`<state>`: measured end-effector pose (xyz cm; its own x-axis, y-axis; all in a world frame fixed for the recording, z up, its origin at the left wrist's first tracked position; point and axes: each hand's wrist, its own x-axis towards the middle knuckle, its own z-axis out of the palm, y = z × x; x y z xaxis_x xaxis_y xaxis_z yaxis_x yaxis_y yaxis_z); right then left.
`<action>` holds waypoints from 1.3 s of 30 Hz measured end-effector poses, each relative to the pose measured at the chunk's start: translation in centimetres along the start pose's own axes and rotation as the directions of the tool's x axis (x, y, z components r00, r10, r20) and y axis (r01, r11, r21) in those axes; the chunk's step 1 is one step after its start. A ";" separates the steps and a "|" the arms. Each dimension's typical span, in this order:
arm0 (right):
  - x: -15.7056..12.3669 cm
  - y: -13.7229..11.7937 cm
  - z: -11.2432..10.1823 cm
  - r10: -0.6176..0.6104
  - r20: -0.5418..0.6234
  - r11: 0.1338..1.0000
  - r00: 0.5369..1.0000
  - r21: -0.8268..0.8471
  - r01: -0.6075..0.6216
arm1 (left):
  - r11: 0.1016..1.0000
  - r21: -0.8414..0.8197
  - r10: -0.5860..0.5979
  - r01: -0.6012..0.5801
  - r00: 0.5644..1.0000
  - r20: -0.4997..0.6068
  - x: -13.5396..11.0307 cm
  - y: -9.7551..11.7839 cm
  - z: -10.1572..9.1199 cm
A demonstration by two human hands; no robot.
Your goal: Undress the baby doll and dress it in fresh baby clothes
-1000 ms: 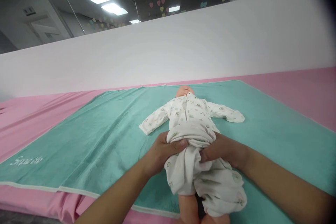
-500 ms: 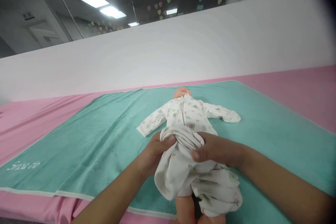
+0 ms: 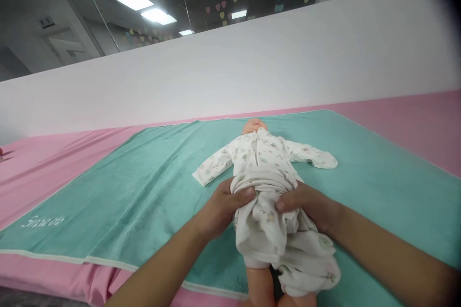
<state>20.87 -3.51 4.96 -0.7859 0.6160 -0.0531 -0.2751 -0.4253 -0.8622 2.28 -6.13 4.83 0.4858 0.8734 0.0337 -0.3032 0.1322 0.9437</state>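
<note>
Doll (image 3: 255, 126) on teal towel (image 3: 108, 196); left hand (image 3: 219, 212) and right hand (image 3: 306, 205), grips clenched on its bunched sleepsuit (image 3: 264, 223).

Baby doll (image 3: 255, 126) lying on back on teal towel (image 3: 108, 192), head toward 12 o'clock, bare vinyl legs (image 3: 258, 288) toward 6. White small-print sleepsuit (image 3: 264, 163) on torso, sleeves (image 3: 212, 165) spread toward 9 and 3, lower half bunched above legs, loose folds heaped toward 5.

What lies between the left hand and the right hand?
In the head view, the bunched white onesie lies between the left hand and the right hand, gathered on the baby doll.
</note>
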 end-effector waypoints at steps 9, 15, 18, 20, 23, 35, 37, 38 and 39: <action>0.4 0.4 -1.0 -0.001 0.150 0.967 0.989 -0.252 0.039 | 0.993 -0.037 0.110 -0.112 0.993 -0.038 0.3 -1.0 -0.1; 0.2 -0.1 -0.3 0.038 0.043 0.867 0.998 -0.498 -0.011 | 0.992 0.031 0.122 -0.119 0.989 -0.086 0.3 -1.2 -0.2; 0.1 0.0 0.0 -0.031 -0.070 0.899 0.997 -0.439 -0.003 | 0.984 0.141 0.121 -0.105 0.987 -0.106 0.3 -1.3 -0.6; 0.2 0.3 0.1 -0.066 -0.118 0.939 0.991 -0.342 0.022 | 0.974 0.200 0.127 -0.109 0.989 -0.080 0.2 -1.3 -0.8; 0.5 0.7 0.2 -0.082 -0.111 0.982 0.990 -0.179 0.061 | 0.966 0.246 0.077 -0.077 0.997 0.010 -0.1 -0.8 -0.6; 0.0 -0.1 -0.4 -0.082 0.161 0.975 0.984 -0.190 0.112 | 0.896 0.440 0.151 -0.054 0.971 -0.188 0.0 -1.8 0.5; 0.0 0.0 -0.5 -0.077 0.163 0.968 0.984 -0.222 0.113 | 0.894 0.436 0.220 -0.106 0.950 -0.222 0.2 -2.1 1.1; -0.1 0.0 -0.5 -0.072 0.173 0.965 0.982 -0.236 0.112 | 0.873 0.472 0.268 -0.124 0.930 -0.251 0.3 -2.1 1.5; -0.2 0.0 -0.5 -0.064 0.194 0.962 0.979 -0.250 0.112 | 0.839 0.530 0.317 -0.126 0.904 -0.286 0.4 -2.0 2.1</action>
<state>21.27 -3.27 4.69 -0.8593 0.5015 0.1008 -0.2145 -0.1744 -0.9610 4.81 -7.02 3.60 0.1088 0.9659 0.2351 0.1186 -0.2474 0.9616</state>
